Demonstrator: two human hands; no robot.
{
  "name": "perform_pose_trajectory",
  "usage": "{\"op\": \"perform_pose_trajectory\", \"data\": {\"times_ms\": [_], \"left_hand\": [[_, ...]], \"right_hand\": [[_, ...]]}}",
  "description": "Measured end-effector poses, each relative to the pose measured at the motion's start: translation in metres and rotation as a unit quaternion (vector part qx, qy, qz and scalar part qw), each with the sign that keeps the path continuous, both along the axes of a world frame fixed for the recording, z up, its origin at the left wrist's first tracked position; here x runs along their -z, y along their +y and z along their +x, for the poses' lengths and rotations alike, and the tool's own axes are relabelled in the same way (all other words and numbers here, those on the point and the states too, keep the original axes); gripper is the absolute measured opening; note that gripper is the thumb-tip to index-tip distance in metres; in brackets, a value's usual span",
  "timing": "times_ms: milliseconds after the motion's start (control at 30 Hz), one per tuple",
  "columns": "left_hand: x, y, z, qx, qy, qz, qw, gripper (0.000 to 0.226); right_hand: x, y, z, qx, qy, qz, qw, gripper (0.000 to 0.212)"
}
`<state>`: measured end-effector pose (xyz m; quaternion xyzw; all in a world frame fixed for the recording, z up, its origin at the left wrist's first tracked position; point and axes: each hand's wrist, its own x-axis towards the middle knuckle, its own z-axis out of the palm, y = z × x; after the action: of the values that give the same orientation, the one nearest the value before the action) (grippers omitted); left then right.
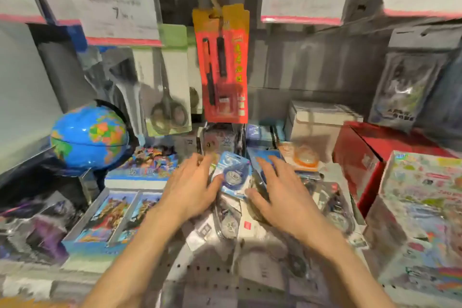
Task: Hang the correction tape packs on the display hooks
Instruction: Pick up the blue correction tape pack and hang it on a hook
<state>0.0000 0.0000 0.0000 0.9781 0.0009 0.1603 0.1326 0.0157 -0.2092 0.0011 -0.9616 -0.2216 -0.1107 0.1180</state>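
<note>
Head view, surroundings: a blue plastic globe with coloured continents (pixel 90 135) stands at the left on the shelf, well apart from the hands.
Hanging stock: a red-and-orange card pack of black pens (pixel 223 65) hangs from a hook straight above the pile; just left of it hangs a white card pack of grey-handled scissors (pixel 167 97).
Price labels: white tags with pink lower edges (pixel 120 17) run along the top, several reading 7.
Right side: a red cardboard box (pixel 360 165) and, nearer, a pale box printed with colourful stickers (pixel 422 207) wall in the pile.
Left front: flat blue boxes with cartoon pictures (pixel 110 220) lie beside the left forearm.
Shelf: grey perforated metal (pixel 200 270), bare near the front edge.
Pile: loose clear blister packs with white cards (pixel 227 225) lie heaped under and between the hands; blur hides detail.
Task pack: a light-blue card pack holding a dark blue correction tape (pixel 235 175) lies tilted on top of the pile, between the two hands.
Left hand (pixel 192 187): palm down, fingers stretched forward and only slightly bent; the thumb touches the pack's left edge; no grip visible.
Right hand (pixel 277 187): palm down, fingers spread over another blue pack (pixel 262 157); the thumb tip lies at the task pack's lower right corner; grasping nothing.
</note>
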Motion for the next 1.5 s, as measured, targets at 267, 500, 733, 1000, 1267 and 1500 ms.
{"op": "perform_pose_trajectory", "data": {"times_ms": [267, 500, 733, 1000, 1267, 1500], "left_hand": [[-0.005, -0.002, 0.054, -0.012, 0.115, -0.061, 0.991, 0.042], [-0.005, 0.011, 0.071, -0.012, 0.100, -0.285, 0.953, 0.033], [-0.021, 0.018, 0.054, 0.004, 0.022, -0.429, 0.903, 0.024], [-0.017, 0.037, 0.030, 0.021, 0.005, -0.588, 0.809, 0.032], [-0.013, 0.009, 0.007, 0.075, 0.074, -0.693, 0.713, 0.030], [-0.038, -0.057, 0.001, 0.119, 0.062, -0.678, 0.722, 0.031]], "right_hand": [[0.009, 0.030, 0.062, -0.089, 0.082, -0.072, 0.990, 0.073], [0.005, 0.024, 0.066, -0.109, 0.115, -0.024, 0.987, 0.069], [-0.006, 0.035, 0.056, -0.117, 0.093, 0.050, 0.987, 0.065], [-0.013, 0.048, 0.029, -0.054, 0.116, 0.215, 0.968, 0.077], [-0.019, 0.023, -0.003, -0.003, 0.210, 0.396, 0.894, 0.063], [-0.042, -0.045, -0.020, 0.001, 0.149, 0.420, 0.895, 0.065]]}}
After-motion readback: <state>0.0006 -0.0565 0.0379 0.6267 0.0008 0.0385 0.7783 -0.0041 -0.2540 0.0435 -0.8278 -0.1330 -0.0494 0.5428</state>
